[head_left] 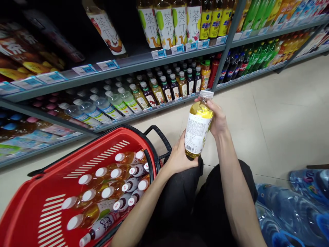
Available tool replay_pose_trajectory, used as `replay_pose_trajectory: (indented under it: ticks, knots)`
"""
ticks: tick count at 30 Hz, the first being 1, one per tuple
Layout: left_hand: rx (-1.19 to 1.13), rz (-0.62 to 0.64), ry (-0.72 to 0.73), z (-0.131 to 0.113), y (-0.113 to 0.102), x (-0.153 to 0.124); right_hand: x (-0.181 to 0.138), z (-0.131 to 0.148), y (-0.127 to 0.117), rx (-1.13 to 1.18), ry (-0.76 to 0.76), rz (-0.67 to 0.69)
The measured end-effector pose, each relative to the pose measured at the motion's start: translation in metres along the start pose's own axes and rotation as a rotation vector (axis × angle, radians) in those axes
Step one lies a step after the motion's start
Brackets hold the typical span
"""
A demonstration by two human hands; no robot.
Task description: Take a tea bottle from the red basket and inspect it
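Holding a bottle (197, 128) up in both hands, just in front of the dark-trousered knees (183, 185), right of the red basket (25, 209)! Grasping it low down with the left hand (181, 156), clasping it around neck and shoulder with the right hand (217, 116); firmly held at both ends. Leaning slightly, cap-end to the right. Clear-walled, filled with yellow-gold liquid, topped by a whitish ribbed cap (206, 94). Wrapped in a white label (196, 135), crowded with fine print (far too small to read), striped with a barcode near the bottom, touched with green along the right edge.

Over to the floor (277, 127) now: laid in pale, glossy tiles, crossed by thin seams. Beyond that, running off to the right, grey shelving (138, 64), lined with blue-and-white price tags (158, 54). Stocked above with white-labelled tea bottles (167, 25), packed below with rows of capped drinks (159, 91). Down in the basket, clustered together, mostly white-capped bottles (108, 192). And at lower right, gleaming blue, large water bottles (290, 209).
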State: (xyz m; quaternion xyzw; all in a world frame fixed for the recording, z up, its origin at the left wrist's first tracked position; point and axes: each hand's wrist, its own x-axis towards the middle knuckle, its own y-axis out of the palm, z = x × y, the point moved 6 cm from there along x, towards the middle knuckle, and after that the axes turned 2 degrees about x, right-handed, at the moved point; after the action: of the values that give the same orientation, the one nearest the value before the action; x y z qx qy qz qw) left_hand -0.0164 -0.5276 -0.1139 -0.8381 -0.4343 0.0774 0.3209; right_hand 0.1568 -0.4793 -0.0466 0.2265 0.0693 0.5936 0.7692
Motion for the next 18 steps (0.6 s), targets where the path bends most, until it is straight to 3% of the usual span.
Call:
replay_pose_trajectory:
  ticks: [9,18]
  knots:
    - [-0.036,0.052,-0.021,0.0045,0.0042,-0.0016,-0.0007,-0.0009,0.0023,0.010,0.003,0.016]
    - [-0.052,0.024,0.001,0.0100,0.0075,-0.0027,0.0037,-0.0025,-0.0018,-0.024,-0.034,-0.075]
